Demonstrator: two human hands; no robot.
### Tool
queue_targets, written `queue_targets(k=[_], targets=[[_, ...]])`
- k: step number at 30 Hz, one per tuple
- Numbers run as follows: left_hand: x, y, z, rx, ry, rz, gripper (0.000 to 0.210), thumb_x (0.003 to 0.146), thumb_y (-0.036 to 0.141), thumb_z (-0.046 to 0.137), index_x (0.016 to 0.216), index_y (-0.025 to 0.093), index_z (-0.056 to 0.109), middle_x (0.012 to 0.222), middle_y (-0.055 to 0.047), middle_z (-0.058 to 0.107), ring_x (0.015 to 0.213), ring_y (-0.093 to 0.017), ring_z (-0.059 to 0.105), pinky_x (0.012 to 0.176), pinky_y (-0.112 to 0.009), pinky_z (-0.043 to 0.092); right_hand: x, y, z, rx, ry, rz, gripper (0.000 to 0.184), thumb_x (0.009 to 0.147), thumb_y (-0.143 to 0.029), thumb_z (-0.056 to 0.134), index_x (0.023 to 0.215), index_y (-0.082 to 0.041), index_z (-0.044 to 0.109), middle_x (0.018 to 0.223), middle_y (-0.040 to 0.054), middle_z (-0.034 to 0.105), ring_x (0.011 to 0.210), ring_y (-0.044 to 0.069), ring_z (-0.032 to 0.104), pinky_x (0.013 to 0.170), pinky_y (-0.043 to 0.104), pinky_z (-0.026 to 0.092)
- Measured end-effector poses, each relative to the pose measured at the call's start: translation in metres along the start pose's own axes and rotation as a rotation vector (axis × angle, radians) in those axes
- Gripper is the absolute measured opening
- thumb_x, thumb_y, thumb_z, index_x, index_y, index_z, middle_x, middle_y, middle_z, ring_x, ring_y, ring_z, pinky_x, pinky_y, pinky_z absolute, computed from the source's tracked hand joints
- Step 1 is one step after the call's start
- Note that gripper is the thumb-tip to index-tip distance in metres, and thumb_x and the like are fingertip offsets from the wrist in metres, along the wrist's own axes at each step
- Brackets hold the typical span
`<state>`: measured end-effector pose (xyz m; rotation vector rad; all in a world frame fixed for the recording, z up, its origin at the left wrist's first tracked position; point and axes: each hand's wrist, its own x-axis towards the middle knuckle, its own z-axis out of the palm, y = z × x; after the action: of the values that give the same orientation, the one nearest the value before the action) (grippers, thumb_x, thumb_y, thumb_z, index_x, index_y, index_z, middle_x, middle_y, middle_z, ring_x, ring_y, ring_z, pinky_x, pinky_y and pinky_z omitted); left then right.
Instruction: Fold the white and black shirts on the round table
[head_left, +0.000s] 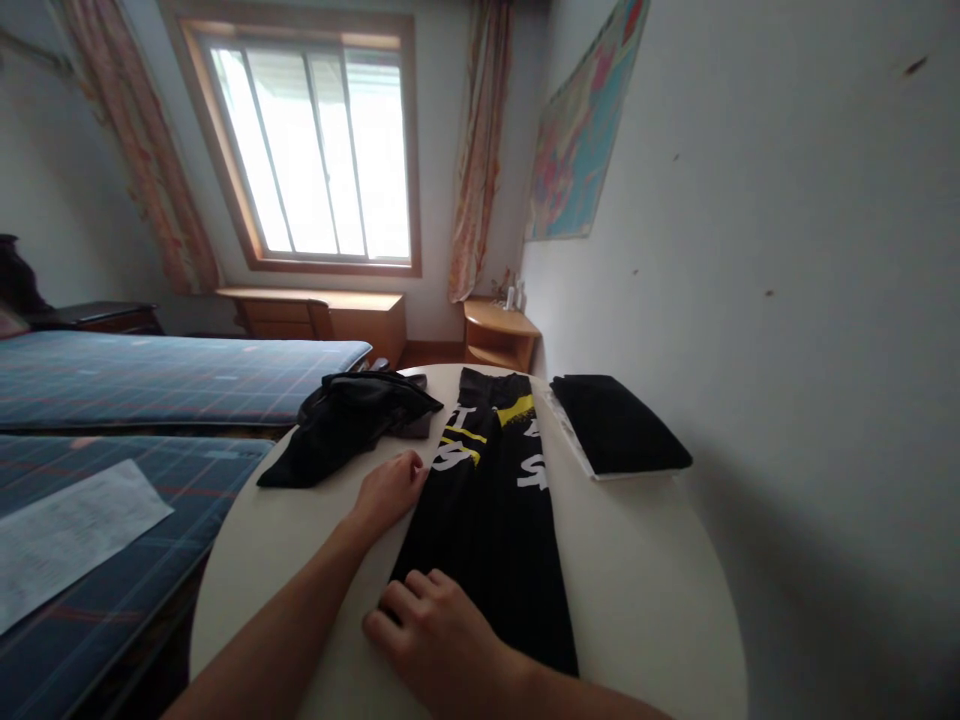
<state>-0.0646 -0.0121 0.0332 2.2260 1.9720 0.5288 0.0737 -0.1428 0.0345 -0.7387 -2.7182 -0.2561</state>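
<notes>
A pair of black pants (495, 520) with white lettering and yellow stripes lies lengthwise down the middle of the round table, gathered waistband at the far end. At its left edge, about halfway up, is my left hand (388, 492), fingers curled and closed on the fabric's side. My right hand (442, 635) crosses the near part of the pants, its bent fingers closed at the same left edge. The fingertips of both hands are partly hidden.
The white round table (637, 570) also bears a crumpled black garment (352, 415) at left and a folded black cloth (622, 425) on something white at right. Left of it stand beds with plaid mattresses (187, 375) and a paper sheet (82, 535). A wall (810, 350) borders the right.
</notes>
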Motion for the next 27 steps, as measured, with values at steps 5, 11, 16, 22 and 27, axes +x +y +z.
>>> queue_targets(k=[5,11,16,22,27], targets=[[-0.002,0.003,0.005,-0.046,0.050,0.101,0.017,0.091,0.033,0.058,0.102,0.022,0.065,0.099,-0.004,0.070,0.096,-0.020,0.064,0.078,-0.028,0.044,-0.007,0.010,-0.019,0.127,-0.086,-0.023,0.019,0.093,-0.027,0.054,0.111,-0.022,0.051,0.104,0.0020,0.062,0.086,0.019,0.056,0.069,0.032,0.045],[-0.001,0.004,0.009,-0.063,0.027,0.108,0.023,0.088,0.025,0.059,0.111,0.023,0.063,0.095,-0.003,0.070,0.092,-0.018,0.064,0.079,-0.027,0.043,-0.016,0.015,-0.030,0.156,-0.162,-0.018,0.022,0.089,-0.019,0.055,0.111,-0.019,0.052,0.101,0.0038,0.063,0.084,0.018,0.057,0.067,0.030,0.045],[0.002,0.007,0.011,-0.029,0.022,0.067,0.018,0.089,0.022,0.056,0.104,0.022,0.065,0.094,-0.003,0.072,0.091,-0.020,0.065,0.074,-0.027,0.043,-0.015,0.020,-0.033,0.298,-0.204,-0.160,0.030,0.091,-0.023,0.053,0.122,-0.022,0.052,0.100,0.0005,0.067,0.087,0.016,0.060,0.076,0.027,0.045],[0.003,0.006,0.014,-0.042,0.021,0.070,0.020,0.089,0.022,0.054,0.106,0.024,0.064,0.093,-0.002,0.071,0.088,-0.018,0.065,0.073,-0.026,0.043,-0.023,0.039,-0.048,0.337,-0.310,0.016,0.047,0.073,-0.049,0.072,0.109,-0.022,0.059,0.103,0.0019,0.065,0.090,0.019,0.059,0.074,0.028,0.046],[0.003,0.005,0.012,-0.058,0.004,0.089,0.021,0.088,0.022,0.054,0.108,0.024,0.063,0.093,-0.002,0.071,0.088,-0.018,0.065,0.074,-0.026,0.042,-0.036,0.039,-0.048,0.232,-0.366,0.140,0.027,0.074,-0.030,0.067,0.098,-0.020,0.061,0.094,0.0031,0.067,0.084,0.019,0.061,0.068,0.028,0.046]])
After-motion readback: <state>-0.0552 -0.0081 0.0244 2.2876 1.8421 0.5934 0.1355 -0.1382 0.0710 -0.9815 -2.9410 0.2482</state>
